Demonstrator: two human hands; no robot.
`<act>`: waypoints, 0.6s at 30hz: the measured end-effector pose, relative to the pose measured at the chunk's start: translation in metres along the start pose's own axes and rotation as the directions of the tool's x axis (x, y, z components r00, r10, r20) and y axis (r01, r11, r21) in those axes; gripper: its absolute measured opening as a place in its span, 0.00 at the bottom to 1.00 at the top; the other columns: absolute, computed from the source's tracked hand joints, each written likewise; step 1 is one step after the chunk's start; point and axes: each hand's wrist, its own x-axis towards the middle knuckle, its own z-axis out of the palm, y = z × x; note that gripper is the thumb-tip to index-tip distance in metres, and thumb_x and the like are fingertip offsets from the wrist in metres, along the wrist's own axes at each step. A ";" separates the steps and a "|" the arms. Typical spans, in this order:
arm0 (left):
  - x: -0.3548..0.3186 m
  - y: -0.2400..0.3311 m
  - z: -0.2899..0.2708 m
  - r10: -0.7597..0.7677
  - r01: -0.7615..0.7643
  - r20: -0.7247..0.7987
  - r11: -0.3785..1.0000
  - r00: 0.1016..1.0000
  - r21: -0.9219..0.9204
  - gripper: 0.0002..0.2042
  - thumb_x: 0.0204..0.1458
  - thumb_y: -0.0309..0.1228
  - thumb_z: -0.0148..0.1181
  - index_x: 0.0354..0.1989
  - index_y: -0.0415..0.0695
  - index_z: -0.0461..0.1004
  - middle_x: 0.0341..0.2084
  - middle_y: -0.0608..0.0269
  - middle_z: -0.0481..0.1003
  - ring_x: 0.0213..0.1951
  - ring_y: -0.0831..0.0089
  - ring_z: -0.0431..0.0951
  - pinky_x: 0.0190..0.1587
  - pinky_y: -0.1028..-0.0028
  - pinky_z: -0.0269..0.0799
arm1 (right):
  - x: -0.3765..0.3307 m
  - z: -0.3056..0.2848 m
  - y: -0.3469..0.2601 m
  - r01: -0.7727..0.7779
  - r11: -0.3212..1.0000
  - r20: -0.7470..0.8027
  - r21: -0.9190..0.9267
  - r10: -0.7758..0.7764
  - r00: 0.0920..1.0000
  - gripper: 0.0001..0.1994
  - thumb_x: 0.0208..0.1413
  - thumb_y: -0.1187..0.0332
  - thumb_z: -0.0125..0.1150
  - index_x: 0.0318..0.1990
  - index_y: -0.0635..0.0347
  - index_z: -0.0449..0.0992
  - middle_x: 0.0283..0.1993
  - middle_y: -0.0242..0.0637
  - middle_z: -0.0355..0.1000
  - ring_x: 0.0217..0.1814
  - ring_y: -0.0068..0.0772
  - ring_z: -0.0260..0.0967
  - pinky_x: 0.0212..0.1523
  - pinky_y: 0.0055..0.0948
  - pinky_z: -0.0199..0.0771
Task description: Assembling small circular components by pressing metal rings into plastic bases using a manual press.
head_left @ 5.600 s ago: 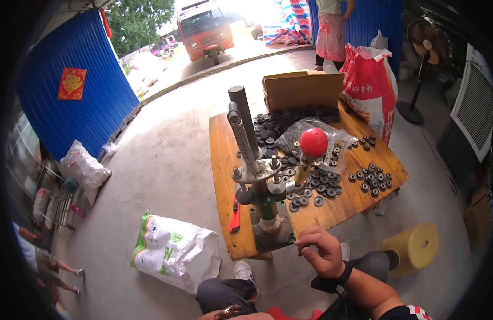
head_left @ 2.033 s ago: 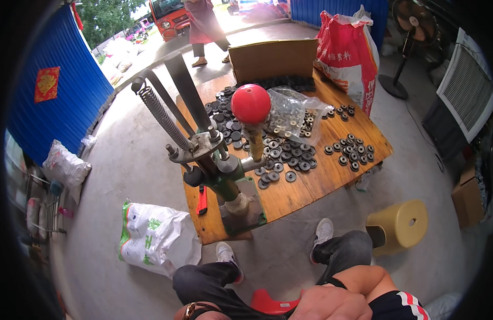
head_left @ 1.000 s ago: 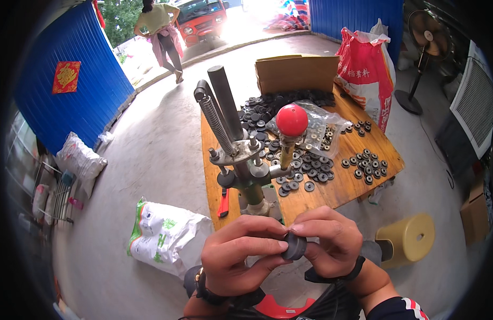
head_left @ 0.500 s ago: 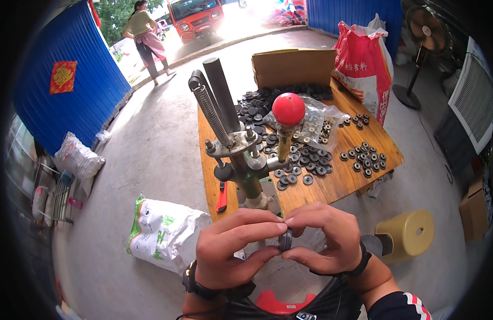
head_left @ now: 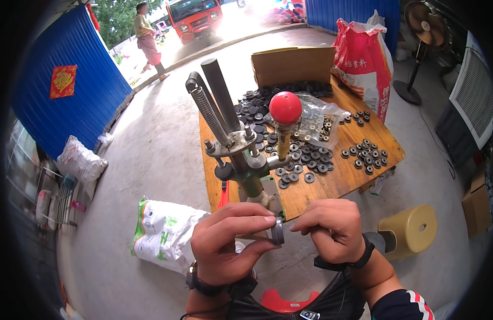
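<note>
My left hand (head_left: 229,242) pinches a small dark round wheel (head_left: 278,231) between thumb and fingers. The wheel is held edge-up in front of the table, its rim turned toward my right. Just to its right is my right hand (head_left: 331,229), apart from the wheel. Its index finger points at the wheel and the other fingers are loosely curled, with nothing visible in them. Beyond my hands stands a hand press (head_left: 240,152) with a spring and a red ball knob (head_left: 285,107) on its lever. Many similar black wheels (head_left: 315,157) lie on the wooden table (head_left: 331,191).
A clear plastic bag (head_left: 313,120) and a cardboard box (head_left: 294,66) sit among the parts. A red cutter (head_left: 223,194) lies beside the press. White sack (head_left: 169,232) left, yellow stool (head_left: 411,232) right, fan (head_left: 417,64) farther back. A person (head_left: 146,40) stands near the doorway.
My right hand has let go of the wheel and drawn off to the right. The left hand keeps the wheel, now turned slightly. The person at the doorway has turned and shifted.
</note>
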 end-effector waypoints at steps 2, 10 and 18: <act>-0.002 0.000 -0.001 -0.016 0.016 0.009 1.000 1.000 0.004 0.21 0.40 0.18 0.82 0.46 0.38 0.85 0.42 0.51 0.85 0.41 0.63 0.88 0.42 0.69 0.84 | 0.002 0.004 -0.007 -0.070 0.996 -0.040 0.055 0.072 0.997 0.16 0.43 0.86 0.54 0.34 0.60 0.86 0.27 0.39 0.76 0.25 0.44 0.76 0.27 0.36 0.73; -0.003 0.001 0.001 -0.047 0.047 0.008 0.999 0.999 -0.004 0.21 0.40 0.16 0.81 0.46 0.38 0.85 0.43 0.51 0.84 0.42 0.65 0.88 0.43 0.70 0.86 | -0.001 -0.008 0.010 0.049 0.993 0.174 -0.107 -0.030 0.984 0.19 0.40 0.86 0.49 0.33 0.62 0.87 0.22 0.37 0.75 0.22 0.32 0.75 0.25 0.27 0.72; -0.006 0.004 -0.001 -0.064 0.064 -0.001 0.998 0.998 0.003 0.20 0.41 0.15 0.80 0.46 0.38 0.85 0.43 0.51 0.84 0.42 0.65 0.88 0.42 0.71 0.86 | -0.001 -0.009 -0.001 -0.101 0.994 0.138 0.045 0.093 0.986 0.14 0.43 0.85 0.52 0.31 0.60 0.84 0.24 0.39 0.77 0.24 0.40 0.76 0.27 0.33 0.74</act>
